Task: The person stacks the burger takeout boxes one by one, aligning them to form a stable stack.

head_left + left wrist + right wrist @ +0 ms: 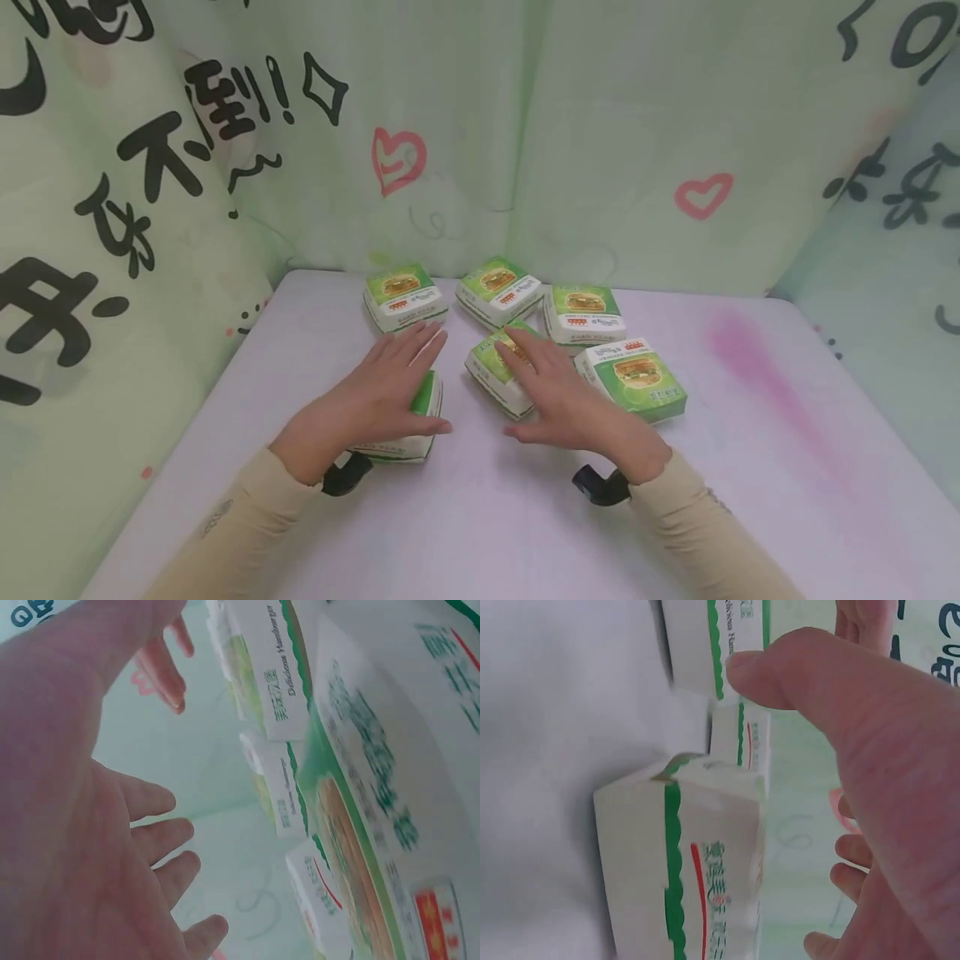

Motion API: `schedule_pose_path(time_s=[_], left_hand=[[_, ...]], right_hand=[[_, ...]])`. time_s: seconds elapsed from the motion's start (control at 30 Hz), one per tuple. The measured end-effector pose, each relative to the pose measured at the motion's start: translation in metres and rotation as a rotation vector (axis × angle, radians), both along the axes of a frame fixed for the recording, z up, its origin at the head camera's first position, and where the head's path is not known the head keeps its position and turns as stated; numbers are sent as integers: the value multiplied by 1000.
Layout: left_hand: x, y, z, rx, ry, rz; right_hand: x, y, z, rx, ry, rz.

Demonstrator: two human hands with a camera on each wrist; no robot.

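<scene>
Over a green-and-white burger box at the near left, my left hand is held with fingers extended and thumb out, covering much of its top. In the left wrist view the palm is apart from the large box side, with nothing gripped. My right hand hovers, fingers spread, over another burger box in the middle, hiding its right part. The right wrist view shows the thumb and loosely bent fingers beside the white side of a box. Both hands hold nothing.
Three more burger boxes stand along the back: left, middle and right. One more box sits right of my right hand, turned the other way. The white table bears a pink stain; printed curtains enclose it.
</scene>
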State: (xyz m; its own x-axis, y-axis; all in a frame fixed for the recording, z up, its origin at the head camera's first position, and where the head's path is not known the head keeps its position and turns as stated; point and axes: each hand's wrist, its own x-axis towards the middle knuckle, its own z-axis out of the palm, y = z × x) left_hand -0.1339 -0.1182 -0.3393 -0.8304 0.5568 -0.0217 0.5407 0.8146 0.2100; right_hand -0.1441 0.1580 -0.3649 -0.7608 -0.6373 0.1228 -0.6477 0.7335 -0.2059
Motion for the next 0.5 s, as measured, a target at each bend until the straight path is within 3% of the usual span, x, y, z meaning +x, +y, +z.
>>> schedule_pose_path(time_s=[0.3,0.5], left_hand=[[-4,22,1,-33,46,3],[-6,34,-2,-51,10,18]], right_hand=[[-7,13,1,29,33,-22],[-9,14,1,32,-8,-30]])
